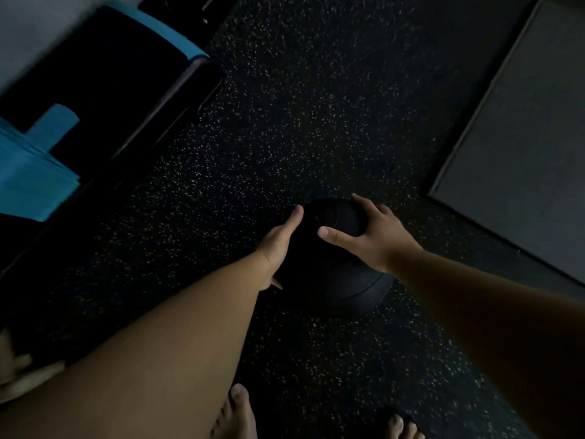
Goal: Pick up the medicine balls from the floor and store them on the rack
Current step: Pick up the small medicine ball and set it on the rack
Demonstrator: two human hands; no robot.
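Observation:
A black medicine ball [342, 280] rests on the dark speckled rubber floor at the centre of the head view. My left hand [278, 245] lies flat against the ball's left side, fingers stretched forward. My right hand [370, 231] is spread over the ball's top right, thumb and fingers apart and pressed on its surface. Both hands touch the ball; whether it has left the floor cannot be told. The scene is dim. No rack shelf with balls is clearly seen.
A black frame with blue panels [104, 90] stands at the upper left. A grey mat [519, 147] lies on the floor at the right. My bare feet [237, 413] are at the bottom edge. Speckled floor [300, 106] stretches ahead.

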